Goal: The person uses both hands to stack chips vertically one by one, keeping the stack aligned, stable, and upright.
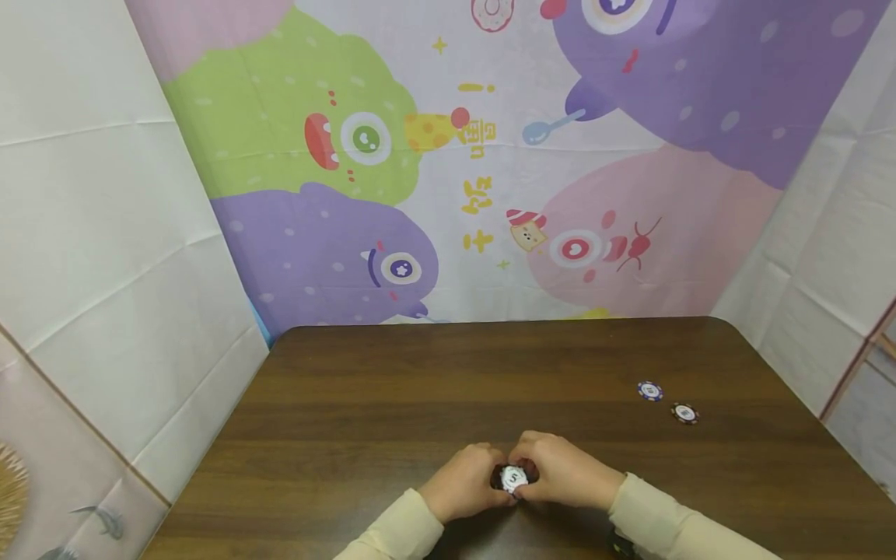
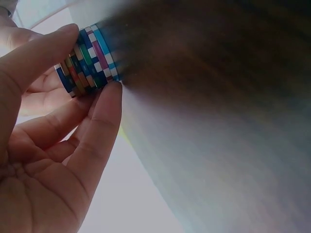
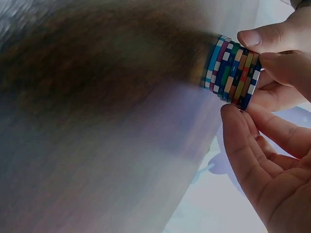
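A stack of several poker chips (image 1: 514, 478) stands on the table near its front edge, a white chip marked 5 on top. My left hand (image 1: 465, 481) curls round its left side, thumb and fingertips on the chips' edges. From the other side my right hand (image 1: 563, 473) grips the same stack with thumb and fingers. In the left wrist view, the stack (image 2: 90, 60) shows blue, purple, green and orange striped edges between the fingers. The right wrist view shows the stack (image 3: 232, 73) with fingers of both hands around it.
A blue-and-white poker chip (image 1: 649, 390) and a dark poker chip (image 1: 684, 413) lie flat and apart from the stack, farther back on the right of the brown wooden table (image 1: 392, 373). A cartoon-printed cloth (image 1: 483, 288) hangs behind the table.
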{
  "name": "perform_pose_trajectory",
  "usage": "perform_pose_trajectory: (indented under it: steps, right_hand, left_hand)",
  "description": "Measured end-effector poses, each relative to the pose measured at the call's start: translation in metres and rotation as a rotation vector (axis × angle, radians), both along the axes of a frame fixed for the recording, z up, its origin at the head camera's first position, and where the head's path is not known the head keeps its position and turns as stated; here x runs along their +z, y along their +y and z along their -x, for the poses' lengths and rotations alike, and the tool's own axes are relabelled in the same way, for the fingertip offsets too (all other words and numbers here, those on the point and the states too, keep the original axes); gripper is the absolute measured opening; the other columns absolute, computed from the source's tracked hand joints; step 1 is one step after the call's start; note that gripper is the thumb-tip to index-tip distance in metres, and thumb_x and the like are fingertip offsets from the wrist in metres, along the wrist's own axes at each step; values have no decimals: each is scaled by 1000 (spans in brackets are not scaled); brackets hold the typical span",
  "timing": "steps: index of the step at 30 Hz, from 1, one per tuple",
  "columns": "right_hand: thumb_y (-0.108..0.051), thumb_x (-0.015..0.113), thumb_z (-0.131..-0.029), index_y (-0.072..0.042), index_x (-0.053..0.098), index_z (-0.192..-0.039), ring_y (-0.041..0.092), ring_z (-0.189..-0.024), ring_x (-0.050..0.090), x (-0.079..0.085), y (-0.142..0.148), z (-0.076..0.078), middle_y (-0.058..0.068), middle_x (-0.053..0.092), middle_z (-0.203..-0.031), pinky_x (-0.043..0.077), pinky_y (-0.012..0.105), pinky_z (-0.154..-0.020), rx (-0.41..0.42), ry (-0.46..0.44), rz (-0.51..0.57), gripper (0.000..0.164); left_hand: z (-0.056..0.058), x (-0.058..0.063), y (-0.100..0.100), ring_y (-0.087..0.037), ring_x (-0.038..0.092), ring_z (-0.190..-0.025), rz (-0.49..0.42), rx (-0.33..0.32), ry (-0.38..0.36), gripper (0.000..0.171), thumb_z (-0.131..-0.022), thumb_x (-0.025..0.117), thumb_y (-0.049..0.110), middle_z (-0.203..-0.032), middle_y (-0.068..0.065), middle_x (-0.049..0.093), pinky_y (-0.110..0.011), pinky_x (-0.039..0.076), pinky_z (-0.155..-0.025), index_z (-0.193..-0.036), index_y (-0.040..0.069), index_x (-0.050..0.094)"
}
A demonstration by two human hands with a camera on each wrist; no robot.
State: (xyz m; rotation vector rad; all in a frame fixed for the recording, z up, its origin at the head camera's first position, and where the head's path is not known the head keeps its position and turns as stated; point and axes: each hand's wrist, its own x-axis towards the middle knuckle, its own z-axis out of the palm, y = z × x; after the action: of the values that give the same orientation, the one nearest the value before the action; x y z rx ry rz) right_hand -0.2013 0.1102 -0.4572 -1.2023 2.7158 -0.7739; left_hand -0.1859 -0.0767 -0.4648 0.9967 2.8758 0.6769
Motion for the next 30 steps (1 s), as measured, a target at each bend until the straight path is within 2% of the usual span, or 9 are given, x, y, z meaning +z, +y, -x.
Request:
perform_pose_trajectory:
  steps: [5,14,24,30]
  right_hand:
    - [-25,75,-71,-11,67,-94,2,-71,51,2,3,1,-8,54,-83,44,16,-61,-13,0,18,27]
    - [-27,74,-74,-9,66,-98,7,-75,56,11,22,10,-3,58,-90,47,19,-64,-81,16,27,31]
    - [-28,75,-74,-8,65,-98,8,-75,57,17,56,25,-2,60,-90,48,22,-65,-242,98,25,33]
    - [-28,75,-73,-10,65,-97,12,-78,58,20,79,34,-1,61,-89,47,27,-67,-352,135,39,32]
  left_hand:
    - [0,1,0,2,43,-66,-3,3,6,31,-67,79,28,-76,9,58,-14,37,-56,-89,12,65]
    - [0,1,1,2,47,-68,14,8,13,32,-66,80,29,-79,8,60,-15,39,-59,-89,12,66]
    - [1,-2,0,-1,52,-73,25,2,66,34,-65,79,31,-82,8,62,-16,43,-64,-91,13,68]
    - [0,-1,1,-2,54,-77,44,15,65,35,-66,79,32,-84,8,63,-16,44,-68,-93,13,68]
